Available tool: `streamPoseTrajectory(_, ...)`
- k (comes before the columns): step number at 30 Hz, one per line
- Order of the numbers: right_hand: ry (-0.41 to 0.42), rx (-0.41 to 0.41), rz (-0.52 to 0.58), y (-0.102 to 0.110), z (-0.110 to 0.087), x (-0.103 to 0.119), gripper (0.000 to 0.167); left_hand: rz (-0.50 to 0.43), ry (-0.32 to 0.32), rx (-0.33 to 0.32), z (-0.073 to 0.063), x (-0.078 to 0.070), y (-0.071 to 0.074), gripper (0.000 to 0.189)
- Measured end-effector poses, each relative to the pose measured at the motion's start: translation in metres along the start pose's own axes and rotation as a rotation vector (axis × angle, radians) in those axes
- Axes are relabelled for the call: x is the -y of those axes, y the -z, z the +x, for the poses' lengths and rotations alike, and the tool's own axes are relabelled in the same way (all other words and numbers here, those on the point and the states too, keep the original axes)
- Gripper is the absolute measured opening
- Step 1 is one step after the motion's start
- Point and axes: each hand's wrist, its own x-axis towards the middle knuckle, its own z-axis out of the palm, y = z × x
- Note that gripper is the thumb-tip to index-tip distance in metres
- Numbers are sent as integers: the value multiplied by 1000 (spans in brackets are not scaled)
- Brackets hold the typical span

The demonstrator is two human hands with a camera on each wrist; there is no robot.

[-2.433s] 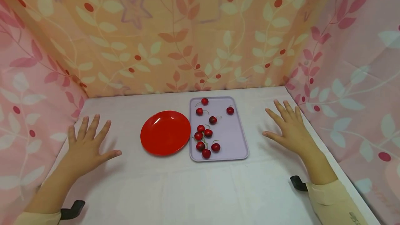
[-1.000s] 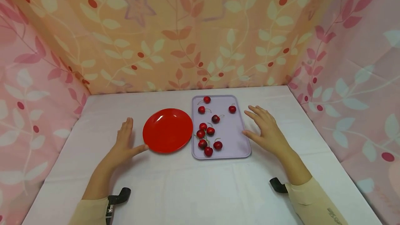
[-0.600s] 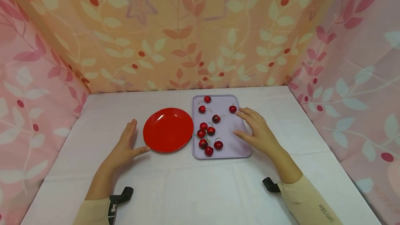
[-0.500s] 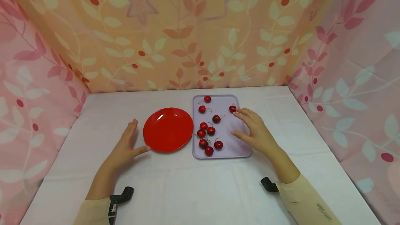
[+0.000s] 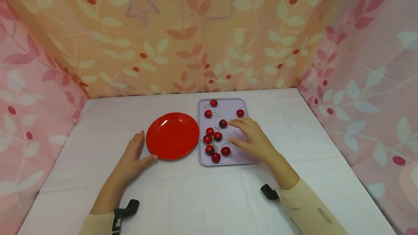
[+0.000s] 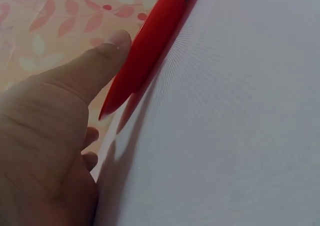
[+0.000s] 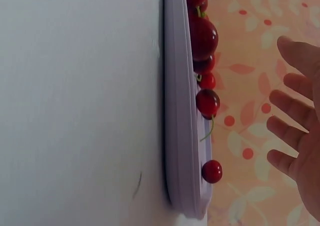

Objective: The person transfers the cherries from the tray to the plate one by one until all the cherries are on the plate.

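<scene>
A round red plate [image 5: 173, 137] lies left of a pale lilac tray [image 5: 240, 159]. My left hand [image 5: 130, 160] is at the plate's near left edge, fingers extended; in the left wrist view its thumb [image 6: 95, 66] is at the rim, apparently touching it. Over the right part of the tray hovers my right hand [image 5: 253, 139], thumb and fingers apart with nothing between them. Its fingertips are close to a dark red cherry [image 5: 223, 123] with a stem. Several more cherries [image 5: 216, 157] lie on the tray, most clustered at its near left. In the right wrist view the hand [image 7: 305, 116] is relaxed above the tray.
A white cloth [image 5: 196, 195] covers the table. Leaf-patterned curtains enclose it at the back [image 5: 183, 35], left [image 5: 29, 119] and right [image 5: 375, 100]. A black camera mount sits on each wrist, left [image 5: 127, 209] and right [image 5: 269, 192].
My hands came in from both sides. The left has reached the plate's edge; the right has moved left across the tray, from beside the far-right cherry toward the middle ones. Plate and cherries look unmoved.
</scene>
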Motion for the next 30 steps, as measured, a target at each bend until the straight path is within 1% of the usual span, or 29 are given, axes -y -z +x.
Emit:
streamPoseTrajectory(6,10,49,19,-9,6,9,48,21,-44,-11,2,-1,-4,109)
streamPoseTrajectory(9,5,71,16,-14,9,13,43,39,-55,-8,2,-1,-4,108)
streamPoseTrajectory(15,-16,139,37,-22,16,21,31,43,-37,-1,1,-1,-5,106)
streamPoseTrajectory(20,1,199,30,-29,18,24,25,45,-39,-6,0,-2,-6,104)
streamPoseTrajectory(25,-3,221,-6,-37,19,25,20,46,-38,-5,-2,-3,-5,105)
streamPoseTrajectory(30,-33,245,-31,-42,18,26,17,55,-44,-3,0,-3,-4,104)
